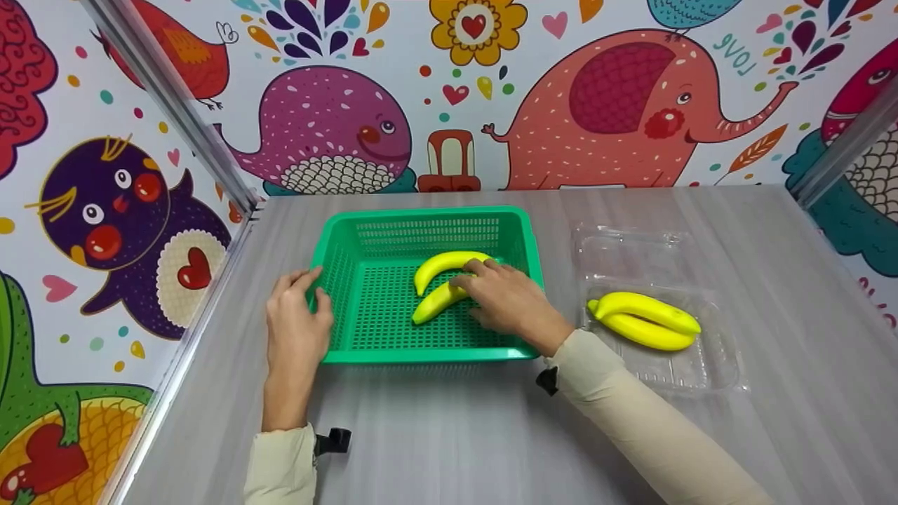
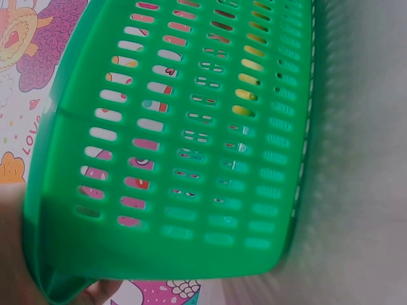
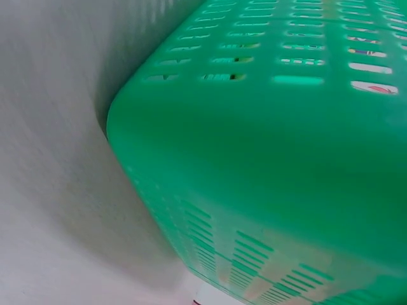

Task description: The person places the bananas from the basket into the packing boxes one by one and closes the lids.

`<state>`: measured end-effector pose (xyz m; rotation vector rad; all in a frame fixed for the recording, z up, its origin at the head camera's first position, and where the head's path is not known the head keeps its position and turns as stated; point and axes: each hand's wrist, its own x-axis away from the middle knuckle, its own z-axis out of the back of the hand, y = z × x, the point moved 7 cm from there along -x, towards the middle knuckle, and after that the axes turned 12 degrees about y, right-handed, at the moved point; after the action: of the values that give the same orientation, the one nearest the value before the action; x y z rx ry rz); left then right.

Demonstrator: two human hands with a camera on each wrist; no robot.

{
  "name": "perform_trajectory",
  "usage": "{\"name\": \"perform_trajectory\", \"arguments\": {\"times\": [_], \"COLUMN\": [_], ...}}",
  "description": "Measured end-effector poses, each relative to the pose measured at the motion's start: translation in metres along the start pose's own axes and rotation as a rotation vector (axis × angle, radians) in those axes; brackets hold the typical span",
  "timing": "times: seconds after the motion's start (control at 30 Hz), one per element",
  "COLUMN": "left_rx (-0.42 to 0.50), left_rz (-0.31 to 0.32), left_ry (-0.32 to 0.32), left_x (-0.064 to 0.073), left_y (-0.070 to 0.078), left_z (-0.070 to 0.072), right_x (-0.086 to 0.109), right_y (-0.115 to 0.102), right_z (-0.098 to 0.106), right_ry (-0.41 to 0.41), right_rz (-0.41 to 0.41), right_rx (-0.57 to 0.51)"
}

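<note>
The left hand (image 1: 298, 330) grips the left rim of the green basket (image 1: 421, 356); the right hand (image 1: 515, 301) curls over two bananas (image 1: 436, 303) inside it. Beside it, another banana pair (image 1: 645, 306) lies in a clear tray (image 1: 673, 368) on the bench (image 1: 435, 428).

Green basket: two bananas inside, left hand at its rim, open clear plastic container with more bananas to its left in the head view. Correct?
Side is wrong: the head view shows the open clear plastic container to the right of the green basket. Rest stands.
</note>
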<state>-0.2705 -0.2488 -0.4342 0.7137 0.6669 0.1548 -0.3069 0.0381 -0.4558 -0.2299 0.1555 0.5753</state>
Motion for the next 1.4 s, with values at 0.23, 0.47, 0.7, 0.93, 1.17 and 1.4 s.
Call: {"name": "perform_trajectory", "arguments": {"times": [0.23,0.47,0.7,0.93,1.17,1.4], "left_rx": [-0.003,-0.001,0.001,0.001,-0.003,0.0], "left_rz": [0.003,0.003,0.005,0.003,0.005,0.008], "left_ry": [0.0,-0.008,-0.015,-0.012,-0.013,-0.019], "left_x": [0.0002,0.0003,0.0007,0.0001,-0.0001,0.0], "left_y": [0.001,0.0005,-0.0005,0.0,0.0002,-0.0002], "left_z": [0.0003,-0.0007,-0.0011,-0.0011,-0.0014,-0.0011], "right_x": [0.0005,0.0011,0.0019,0.0026,0.0013,0.0015], "right_y": [-0.0009,-0.0018,-0.0029,-0.0025,-0.0032,-0.004], "right_z": [-0.0015,-0.0012,-0.0024,-0.0044,-0.0045,-0.0032], "right_ry": [-0.014,0.018,0.011,-0.035,-0.041,-0.011], "right_rz": [-0.002,0.023,0.029,0.002,0.017,0.036], "right_rx": [0.02,0.067,0.077,0.069,0.076,0.076]}}
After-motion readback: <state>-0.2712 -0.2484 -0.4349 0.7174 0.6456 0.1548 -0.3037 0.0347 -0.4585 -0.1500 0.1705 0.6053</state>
